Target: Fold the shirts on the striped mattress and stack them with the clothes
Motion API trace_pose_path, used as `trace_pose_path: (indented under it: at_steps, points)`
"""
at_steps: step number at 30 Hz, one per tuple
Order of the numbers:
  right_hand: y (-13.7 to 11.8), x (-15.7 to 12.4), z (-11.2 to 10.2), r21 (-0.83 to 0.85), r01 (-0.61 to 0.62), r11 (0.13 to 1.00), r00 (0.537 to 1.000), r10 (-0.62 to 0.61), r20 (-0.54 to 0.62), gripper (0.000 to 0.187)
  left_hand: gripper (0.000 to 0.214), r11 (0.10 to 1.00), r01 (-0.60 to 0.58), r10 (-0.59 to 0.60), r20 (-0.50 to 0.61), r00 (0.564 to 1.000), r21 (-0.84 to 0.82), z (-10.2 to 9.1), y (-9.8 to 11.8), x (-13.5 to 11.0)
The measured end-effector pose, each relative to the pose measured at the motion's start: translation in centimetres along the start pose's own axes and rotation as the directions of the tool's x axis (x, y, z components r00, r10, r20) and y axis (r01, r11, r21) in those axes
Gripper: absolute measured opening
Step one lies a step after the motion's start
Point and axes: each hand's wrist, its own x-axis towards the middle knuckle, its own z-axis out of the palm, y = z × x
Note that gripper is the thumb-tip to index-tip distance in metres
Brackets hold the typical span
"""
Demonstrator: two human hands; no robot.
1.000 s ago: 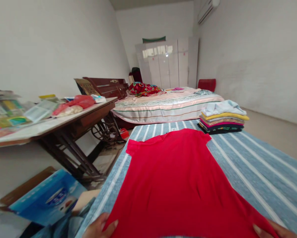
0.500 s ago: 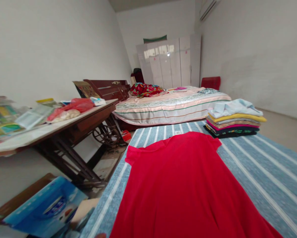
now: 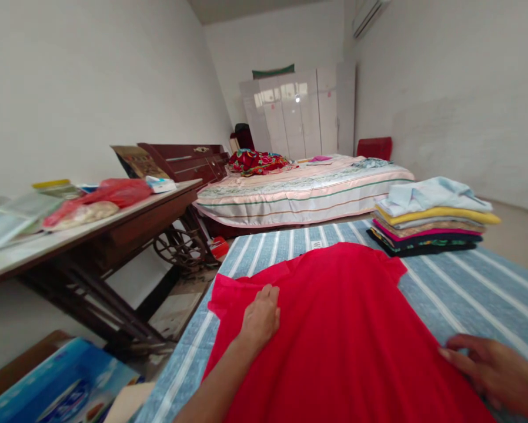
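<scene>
A red T-shirt (image 3: 326, 329) lies spread on the blue-and-white striped bedding (image 3: 449, 288) in front of me. My left hand (image 3: 261, 314) rests on its upper left part, just below the sleeve, with the fingers bent together against the cloth. At the shirt's right side edge is my right hand (image 3: 495, 370). Its thumb and forefinger are curved, with a gap of blue bedding showing between them, and the thumb tip meets the edge of the cloth. The lower end of the shirt runs out of view at the bottom.
A pile of folded clothes (image 3: 431, 220) sits at the right, beyond the shirt. Leftward stands a sewing-machine table (image 3: 158, 205) carrying a red plastic bag (image 3: 123, 192), with a blue carton (image 3: 65, 382) low beside the bedding. Another bed (image 3: 299, 197) lies behind.
Both hands have come into view, the left onto the shirt's upper left and the right to its right edge. My view has shifted slightly; the shirt still lies spread.
</scene>
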Motion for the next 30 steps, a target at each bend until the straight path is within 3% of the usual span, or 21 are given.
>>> trace_pose_path:
  at_steps: [1, 4, 8, 11, 15, 18, 23, 26, 30]
  points:
    - [-1.3, 1.6, 0.3, -0.051, -0.011, 0.999, 0.996, 0.015, 0.09, 0.039, 0.05, 0.999, 0.001, 0.0, -0.028, 1.0, 0.041, 0.5, 0.4, 1.7]
    - [-4.4, 6.0, 1.2, -0.119, -0.037, 0.992, 0.991, 0.052, 0.125, 0.041, 0.057, 0.988, 0.026, -0.016, -0.071, 0.997, 0.15, 1.8, 1.0, 5.6]
    - [-5.0, 9.8, 2.3, -0.188, 0.077, 0.979, 0.997, -0.074, 0.024, 0.038, 0.041, 0.983, 0.037, -0.028, -0.056, 0.998, 0.178, 2.3, 0.9, 9.1]
    - [-3.8, 10.5, 2.9, -0.293, 0.19, 0.937, 0.967, -0.229, -0.107, 0.034, 0.03, 0.981, 0.085, -0.079, -0.042, 0.996, 0.171, 1.0, -0.5, 12.0]
    - [-2.9, 10.0, 3.2, -0.295, 0.221, 0.929, 0.956, -0.267, -0.124, 0.034, 0.036, 0.93, 0.327, -0.305, -0.149, 0.941, 0.166, -1.7, -3.2, 15.9]
    - [-3.1, 9.9, 3.3, -0.306, 0.208, 0.929, 0.952, -0.264, -0.156, 0.035, 0.04, 0.905, 0.393, -0.352, -0.236, 0.906, 0.162, -1.7, -3.6, 16.7]
    - [-3.6, 9.8, 3.4, -0.319, 0.208, 0.925, 0.948, -0.272, -0.168, 0.035, 0.032, 0.975, 0.154, -0.124, -0.182, 0.976, 0.16, 2.5, -1.9, 15.1]
    - [-3.8, 9.6, 3.4, -0.308, 0.212, 0.927, 0.946, -0.274, -0.171, 0.034, 0.035, 0.967, 0.211, -0.184, -0.176, 0.967, 0.144, 4.1, -2.2, 15.2]
    - [-3.6, 9.6, 3.4, -0.31, 0.192, 0.931, 0.951, -0.254, -0.173, 0.035, 0.039, 0.934, 0.334, -0.319, -0.129, 0.939, 0.126, 3.8, -4.3, 16.7]
